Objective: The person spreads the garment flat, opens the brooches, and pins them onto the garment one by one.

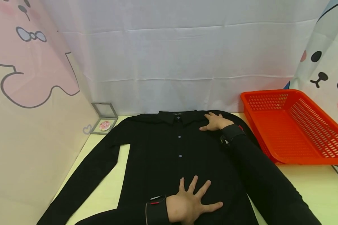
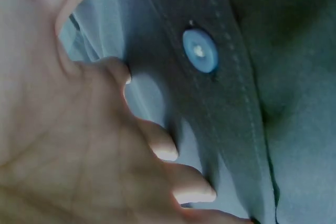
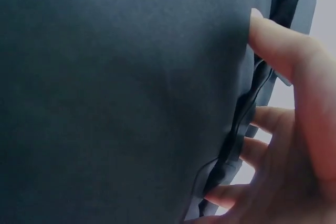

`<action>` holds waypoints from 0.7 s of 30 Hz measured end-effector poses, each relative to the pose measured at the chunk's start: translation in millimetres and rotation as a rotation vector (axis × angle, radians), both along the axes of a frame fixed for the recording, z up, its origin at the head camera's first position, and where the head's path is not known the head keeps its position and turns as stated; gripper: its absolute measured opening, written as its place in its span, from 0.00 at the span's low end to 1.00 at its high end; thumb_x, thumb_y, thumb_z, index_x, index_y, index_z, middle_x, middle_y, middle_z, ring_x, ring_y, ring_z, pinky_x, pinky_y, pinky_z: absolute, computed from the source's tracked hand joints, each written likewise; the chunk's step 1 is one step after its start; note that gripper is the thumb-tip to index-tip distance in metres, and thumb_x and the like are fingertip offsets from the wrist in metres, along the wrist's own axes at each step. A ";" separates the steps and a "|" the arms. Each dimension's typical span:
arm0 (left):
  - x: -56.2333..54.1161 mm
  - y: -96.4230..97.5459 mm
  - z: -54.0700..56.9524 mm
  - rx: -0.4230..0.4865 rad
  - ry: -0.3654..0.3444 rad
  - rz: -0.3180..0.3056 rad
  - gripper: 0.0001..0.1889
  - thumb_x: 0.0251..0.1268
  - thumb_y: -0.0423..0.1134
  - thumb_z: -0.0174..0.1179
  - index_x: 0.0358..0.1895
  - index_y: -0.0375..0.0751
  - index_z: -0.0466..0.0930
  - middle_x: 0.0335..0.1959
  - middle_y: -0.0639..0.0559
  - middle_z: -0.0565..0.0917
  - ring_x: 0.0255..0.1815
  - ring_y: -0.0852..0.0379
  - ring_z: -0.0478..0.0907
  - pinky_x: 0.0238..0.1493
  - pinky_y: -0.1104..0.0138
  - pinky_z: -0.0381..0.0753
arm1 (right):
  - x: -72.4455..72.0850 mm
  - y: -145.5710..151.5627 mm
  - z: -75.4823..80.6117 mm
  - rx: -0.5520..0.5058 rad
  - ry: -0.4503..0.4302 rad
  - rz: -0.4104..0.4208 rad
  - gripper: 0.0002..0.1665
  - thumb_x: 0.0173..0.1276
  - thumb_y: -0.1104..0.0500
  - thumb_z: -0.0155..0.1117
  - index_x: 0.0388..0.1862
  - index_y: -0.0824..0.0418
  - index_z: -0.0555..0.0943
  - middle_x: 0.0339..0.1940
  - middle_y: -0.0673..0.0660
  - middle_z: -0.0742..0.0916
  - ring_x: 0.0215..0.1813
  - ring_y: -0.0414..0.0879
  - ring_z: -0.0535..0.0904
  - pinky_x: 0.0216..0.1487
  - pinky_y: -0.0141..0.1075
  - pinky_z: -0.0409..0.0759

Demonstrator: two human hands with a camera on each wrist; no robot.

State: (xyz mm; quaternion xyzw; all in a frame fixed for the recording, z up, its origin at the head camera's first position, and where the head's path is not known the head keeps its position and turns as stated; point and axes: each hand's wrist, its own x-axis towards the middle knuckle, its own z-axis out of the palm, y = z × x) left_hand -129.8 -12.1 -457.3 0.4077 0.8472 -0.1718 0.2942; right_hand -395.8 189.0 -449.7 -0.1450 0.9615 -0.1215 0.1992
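Observation:
A black long-sleeved button-up shirt (image 1: 157,150) lies spread front-up, its collar (image 1: 169,117) toward the back curtain and one sleeve (image 1: 87,175) slanting down to the left. My left hand (image 1: 190,201) is spread wide over the lower front, palm toward the cloth. In the left wrist view its fingertips reach the placket beside a button (image 2: 200,51). Up by the collar, my right hand (image 1: 215,122) has its fingers spread at the shirt's shoulder. The right wrist view shows those fingers along the dark cloth's edge. My right forearm hides much of the shirt's other sleeve.
An orange-red plastic basket (image 1: 295,134) stands at the right, close to the shirt. At the back left is a small grey frame-like case (image 1: 102,105), lid raised, with a round pink item (image 1: 104,126). A white curtain (image 1: 169,62) closes off the table's back.

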 end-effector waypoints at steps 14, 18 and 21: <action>-0.5 -8.8 -3.8 0.036 -0.008 0.022 0.63 0.48 0.73 0.70 0.71 0.97 0.20 0.85 0.63 0.25 0.87 0.42 0.36 0.74 0.32 0.57 | 9.1 -47.3 10.0 -0.291 0.323 0.067 0.31 0.80 0.60 0.57 0.75 0.73 0.66 0.71 0.76 0.74 0.67 0.71 0.74 0.65 0.60 0.76; 2.1 -6.4 -2.0 0.024 0.001 0.015 0.61 0.50 0.73 0.68 0.70 0.97 0.18 0.84 0.65 0.24 0.87 0.44 0.35 0.76 0.35 0.57 | 4.4 -59.9 9.2 -0.342 0.307 -0.007 0.32 0.80 0.64 0.57 0.76 0.76 0.63 0.72 0.78 0.72 0.67 0.72 0.74 0.65 0.58 0.77; 3.9 -6.1 0.5 0.012 0.004 0.007 0.60 0.52 0.74 0.65 0.68 0.97 0.16 0.84 0.67 0.24 0.87 0.47 0.34 0.77 0.38 0.57 | 0.7 -63.0 3.8 -0.308 0.324 -0.046 0.34 0.77 0.65 0.61 0.75 0.77 0.62 0.70 0.79 0.72 0.68 0.73 0.72 0.66 0.58 0.77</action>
